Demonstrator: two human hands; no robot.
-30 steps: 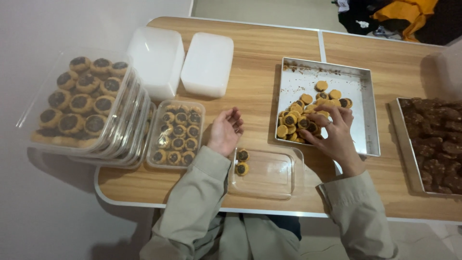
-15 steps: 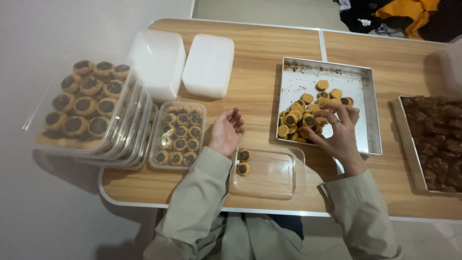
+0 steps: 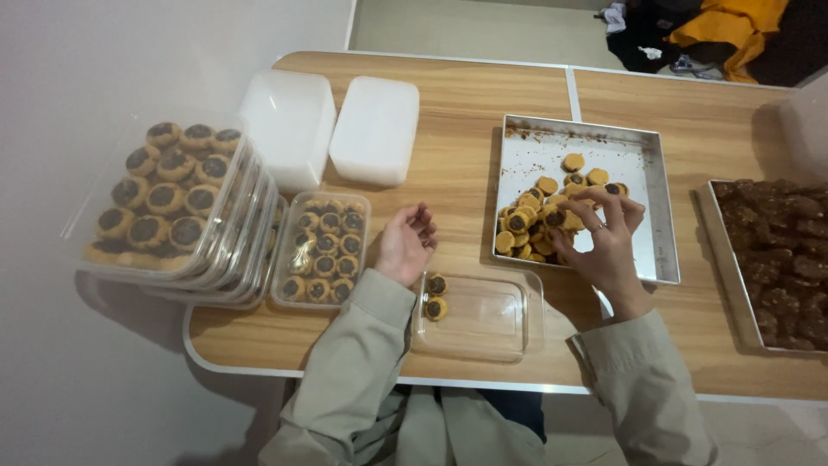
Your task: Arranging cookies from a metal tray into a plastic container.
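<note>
This looks like a home used for small-batch baking rather than a commercial kitchen. A plain wooden table [image 3: 483, 129] with rounded corners stands against a bare white wall on the left. On it sit a metal baking tray [image 3: 642, 151] of small chocolate-topped cookies [image 3: 530, 220], a stack of filled clear plastic boxes [image 3: 168, 203] on the left, and two white lidded containers [image 3: 332, 129] farther back. At the far right, what seems to be clothing [image 3: 690, 30] lies heaped on the floor.

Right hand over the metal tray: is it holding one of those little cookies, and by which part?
The right hand pinches a small cookie by its rim with its fingers, over the metal tray. The left hand rests open and empty.
</note>
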